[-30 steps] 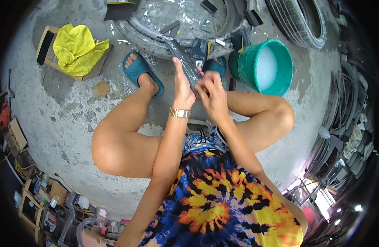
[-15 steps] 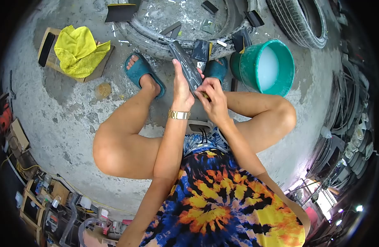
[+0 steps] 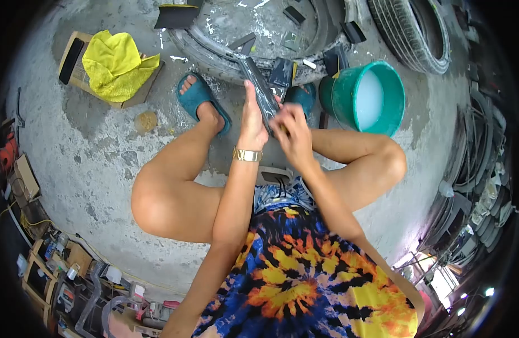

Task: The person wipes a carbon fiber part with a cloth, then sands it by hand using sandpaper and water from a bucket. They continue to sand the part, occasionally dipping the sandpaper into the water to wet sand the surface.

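Note:
A long dark strip (image 3: 259,90), wet and shiny, slants between my hands, its far end by the tire lying on the floor. My left hand (image 3: 254,118), with a gold watch at the wrist, holds the strip from the left and below, thumb stretched along its side. On the strip's near end rests my right hand (image 3: 292,127), its fingers bent round a small yellowish piece that is mostly hidden. Black pads (image 3: 282,72) sit on the rim of the tire (image 3: 214,62) just beyond.
At the right stands a green bucket (image 3: 338,96) with cloudy liquid, near another tire (image 3: 403,39). A yellow cloth (image 3: 115,67) lies on a box at the left, with a round tan piece (image 3: 146,121) on the floor. Shelved clutter fills both sides.
The view has shifted slightly, so floor objects appear a little lower and further right. My right hand has moved slightly along the strip's near end and is blurred. Both hands keep their holds.

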{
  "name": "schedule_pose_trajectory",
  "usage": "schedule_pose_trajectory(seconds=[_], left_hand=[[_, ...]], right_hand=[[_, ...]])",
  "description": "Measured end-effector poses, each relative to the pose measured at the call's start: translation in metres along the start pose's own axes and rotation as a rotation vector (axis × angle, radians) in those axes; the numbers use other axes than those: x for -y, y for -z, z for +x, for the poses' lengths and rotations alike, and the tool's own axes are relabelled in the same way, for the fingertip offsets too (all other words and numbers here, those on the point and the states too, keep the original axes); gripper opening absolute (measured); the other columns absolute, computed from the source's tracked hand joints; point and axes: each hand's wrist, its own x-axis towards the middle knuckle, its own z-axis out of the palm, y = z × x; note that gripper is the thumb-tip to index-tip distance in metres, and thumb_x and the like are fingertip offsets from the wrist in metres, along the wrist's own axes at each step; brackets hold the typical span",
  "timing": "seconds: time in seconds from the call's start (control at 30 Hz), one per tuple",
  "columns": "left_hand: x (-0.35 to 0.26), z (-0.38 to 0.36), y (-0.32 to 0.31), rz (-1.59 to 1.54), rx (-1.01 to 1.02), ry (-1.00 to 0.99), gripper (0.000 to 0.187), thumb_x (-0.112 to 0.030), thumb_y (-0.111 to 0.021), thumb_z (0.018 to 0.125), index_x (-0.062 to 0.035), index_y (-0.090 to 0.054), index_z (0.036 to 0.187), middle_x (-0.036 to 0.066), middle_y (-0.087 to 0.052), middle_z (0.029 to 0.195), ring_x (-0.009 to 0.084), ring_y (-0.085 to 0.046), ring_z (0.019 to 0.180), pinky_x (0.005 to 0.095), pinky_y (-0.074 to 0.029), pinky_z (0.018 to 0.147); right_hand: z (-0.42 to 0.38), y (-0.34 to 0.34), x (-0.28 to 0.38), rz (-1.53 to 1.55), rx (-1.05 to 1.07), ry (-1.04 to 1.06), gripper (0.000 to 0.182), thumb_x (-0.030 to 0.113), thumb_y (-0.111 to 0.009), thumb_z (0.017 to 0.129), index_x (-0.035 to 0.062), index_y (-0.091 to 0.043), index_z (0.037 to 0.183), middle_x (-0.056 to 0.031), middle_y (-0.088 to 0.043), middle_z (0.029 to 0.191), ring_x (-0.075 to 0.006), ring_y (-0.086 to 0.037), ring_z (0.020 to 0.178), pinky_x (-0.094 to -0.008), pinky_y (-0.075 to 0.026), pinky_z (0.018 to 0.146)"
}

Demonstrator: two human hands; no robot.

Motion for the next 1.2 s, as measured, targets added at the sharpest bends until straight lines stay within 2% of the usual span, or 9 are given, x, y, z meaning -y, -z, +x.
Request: schedule_pose_trajectory(seconds=[0.13,0.3,0.4,0.53,0.6,0.67,0.8,1.03,1.2], left_hand=[[0.009,-0.002,-0.016,-0.096,-0.108,-0.079,0.061,-0.065,-0.035,0.094,-0.0068,-0.056,0.098,0.008,-0.062,0.078,0.0171,-0.062,0.068,0.0306,-0.053,0.064],[0.005,-0.001,-0.004,-0.036,0.010,-0.026,0.067,-0.063,-0.033,0.096,-0.0018,-0.057,0.106,0.011,-0.064,0.095,0.0200,-0.065,0.083,0.0321,-0.054,0.074],[0.001,-0.010,-0.023,-0.134,-0.109,-0.074,0.062,-0.061,-0.032,0.097,-0.0043,-0.058,0.101,0.010,-0.065,0.084,0.0183,-0.064,0.072,0.0304,-0.053,0.067],[-0.004,-0.006,-0.007,-0.127,0.027,-0.052,0.059,-0.058,-0.033,0.098,-0.0049,-0.057,0.102,0.010,-0.066,0.080,0.0176,-0.065,0.071,0.0297,-0.054,0.067],[-0.003,-0.004,0.004,-0.075,0.039,-0.080,0.059,-0.058,-0.033,0.098,-0.0046,-0.057,0.101,0.010,-0.065,0.079,0.0176,-0.065,0.069,0.0294,-0.054,0.066],[-0.006,-0.008,0.009,0.024,-0.012,-0.057,0.061,-0.058,-0.032,0.098,-0.0032,-0.056,0.107,0.014,-0.066,0.078,0.0216,-0.066,0.073,0.0321,-0.055,0.071],[-0.012,-0.015,0.017,0.282,-0.230,-0.104,0.063,-0.054,-0.033,0.100,0.0019,-0.058,0.112,0.008,-0.066,0.087,0.0148,-0.063,0.076,0.0283,-0.051,0.069],[-0.013,-0.017,0.037,0.496,-0.250,-0.287,0.057,-0.041,-0.038,0.103,0.0068,-0.046,0.133,0.015,-0.052,0.132,0.0201,-0.048,0.121,0.0310,-0.034,0.103],[-0.024,-0.027,0.024,0.474,-0.282,-0.280,0.053,-0.035,-0.039,0.103,0.0060,-0.044,0.136,0.013,-0.053,0.133,0.0192,-0.048,0.121,0.0300,-0.035,0.103]], right_hand=[[0.029,0.002,0.009,-0.011,-0.026,-0.132,0.017,-0.001,-0.074,0.073,0.0018,-0.063,0.086,-0.0139,-0.052,0.096,-0.0279,-0.058,0.087,-0.0373,-0.050,0.075],[-0.023,-0.003,0.006,0.015,-0.085,-0.126,0.013,0.008,-0.069,0.081,-0.0002,-0.062,0.088,-0.0150,-0.051,0.099,-0.0310,-0.057,0.090,-0.0363,-0.048,0.076],[0.033,-0.006,0.000,-0.084,-0.116,-0.016,0.009,0.008,-0.070,0.081,0.0047,-0.063,0.085,-0.0126,-0.053,0.099,-0.0313,-0.061,0.080,-0.0400,-0.049,0.067],[0.071,0.022,0.006,0.302,-0.045,-0.241,0.012,0.005,-0.072,0.078,-0.0010,-0.064,0.085,-0.0096,-0.056,0.096,-0.0213,-0.059,0.079,-0.0338,-0.048,0.070],[0.070,0.037,-0.014,0.296,-0.068,-0.173,0.011,0.003,-0.071,0.079,-0.0001,-0.066,0.088,-0.0057,-0.056,0.090,-0.0147,-0.055,0.082,-0.0266,-0.044,0.075],[0.065,0.048,-0.011,0.470,-0.022,-0.492,0.014,0.004,-0.071,0.080,0.0003,-0.064,0.091,-0.0063,-0.056,0.090,-0.0155,-0.054,0.084,-0.0269,-0.043,0.078],[0.052,0.038,-0.020,0.360,0.083,-0.313,0.014,0.006,-0.070,0.081,0.0007,-0.061,0.090,-0.0075,-0.056,0.092,-0.0171,-0.055,0.088,-0.0276,-0.043,0.079],[0.060,-0.010,-0.001,0.191,0.243,-0.096,0.017,0.007,-0.071,0.079,0.0013,-0.060,0.091,-0.0142,-0.053,0.098,-0.0280,-0.056,0.092,-0.0333,-0.045,0.082],[0.027,-0.015,0.002,0.158,0.196,-0.106,0.014,0.007,-0.070,0.080,0.0000,-0.060,0.089,-0.0134,-0.051,0.098,-0.0285,-0.056,0.088,-0.0351,-0.046,0.076]])
